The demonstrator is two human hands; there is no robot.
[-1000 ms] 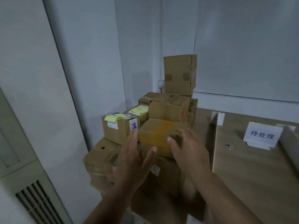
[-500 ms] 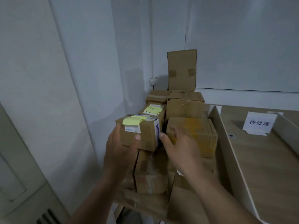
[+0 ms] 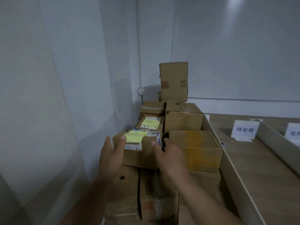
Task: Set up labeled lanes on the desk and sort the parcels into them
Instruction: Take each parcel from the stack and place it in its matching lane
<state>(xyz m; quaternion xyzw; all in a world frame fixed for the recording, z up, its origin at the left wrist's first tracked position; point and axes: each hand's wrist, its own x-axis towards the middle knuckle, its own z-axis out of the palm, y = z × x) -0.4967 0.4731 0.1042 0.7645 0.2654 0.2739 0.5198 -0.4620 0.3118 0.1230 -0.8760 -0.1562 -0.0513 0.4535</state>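
Both forearms reach forward; left grip (image 3: pixel 112 154) and right grip (image 3: pixel 168 154) clasp a parcel (image 3: pixel 138 157) between them; thumbs on top.

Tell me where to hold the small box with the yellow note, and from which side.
Clasp its left and right walls, one hand each, from the near side. The small box sits atop the stack, left wall free; on the right only a narrow gap separates it from the yellow-taped box.

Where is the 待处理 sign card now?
Head view, right side: the sign card stands on the desk lane just right of the parcel stack, left of a white divider.
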